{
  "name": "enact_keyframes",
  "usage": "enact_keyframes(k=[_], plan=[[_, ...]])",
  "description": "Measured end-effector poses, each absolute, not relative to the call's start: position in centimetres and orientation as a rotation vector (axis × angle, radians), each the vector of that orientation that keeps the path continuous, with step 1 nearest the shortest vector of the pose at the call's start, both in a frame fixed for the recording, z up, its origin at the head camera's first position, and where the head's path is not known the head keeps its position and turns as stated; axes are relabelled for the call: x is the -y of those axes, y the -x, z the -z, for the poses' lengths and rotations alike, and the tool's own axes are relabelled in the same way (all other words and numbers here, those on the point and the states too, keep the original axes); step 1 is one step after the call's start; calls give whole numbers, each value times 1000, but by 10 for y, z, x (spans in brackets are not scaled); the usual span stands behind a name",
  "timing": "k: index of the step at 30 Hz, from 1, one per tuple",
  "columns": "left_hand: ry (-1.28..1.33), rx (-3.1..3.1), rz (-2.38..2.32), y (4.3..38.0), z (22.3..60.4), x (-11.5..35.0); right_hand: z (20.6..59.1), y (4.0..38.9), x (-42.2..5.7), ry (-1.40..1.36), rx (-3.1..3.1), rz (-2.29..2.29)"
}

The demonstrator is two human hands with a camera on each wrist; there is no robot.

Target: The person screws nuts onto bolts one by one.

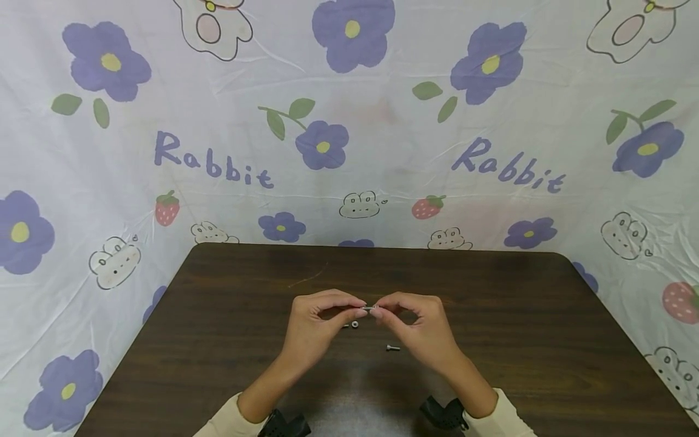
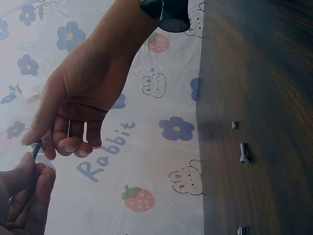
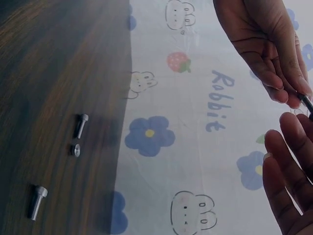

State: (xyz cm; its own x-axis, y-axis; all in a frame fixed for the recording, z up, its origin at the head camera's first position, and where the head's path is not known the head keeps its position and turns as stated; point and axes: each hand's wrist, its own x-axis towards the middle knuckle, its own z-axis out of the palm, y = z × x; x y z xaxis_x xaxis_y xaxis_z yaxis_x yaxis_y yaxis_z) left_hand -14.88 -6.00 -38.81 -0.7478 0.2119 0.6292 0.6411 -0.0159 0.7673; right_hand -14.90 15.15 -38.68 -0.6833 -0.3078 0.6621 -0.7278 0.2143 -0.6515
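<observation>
In the head view my left hand (image 1: 319,321) and my right hand (image 1: 423,325) meet above the table, fingertips almost together. Between them is a small metal bolt (image 1: 368,308), pinched between thumb and forefinger on each side. The left wrist view shows the threaded bolt (image 2: 34,152) between the left hand (image 2: 29,196) and the right hand (image 2: 80,98). A rounder piece sits at the right fingertips; I cannot tell whether it is the head or a nut. In the right wrist view the left hand (image 3: 274,54) grips the dark shank; the right hand (image 3: 288,171) is below.
A loose bolt (image 1: 392,348) lies on the dark wooden table (image 1: 519,340), nearer the right hand. By the left fingers are a nut (image 1: 355,325) and another bolt (image 3: 81,126). A further small metal piece (image 2: 241,230) shows at the left wrist view's edge. Behind hangs a patterned cloth (image 1: 393,145).
</observation>
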Motion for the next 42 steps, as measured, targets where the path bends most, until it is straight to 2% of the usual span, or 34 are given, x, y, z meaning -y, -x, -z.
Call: enact_keyframes(k=[42], plan=[[898,1939,1840,150,391,60,389,147,-154,-953,2072,-1397]])
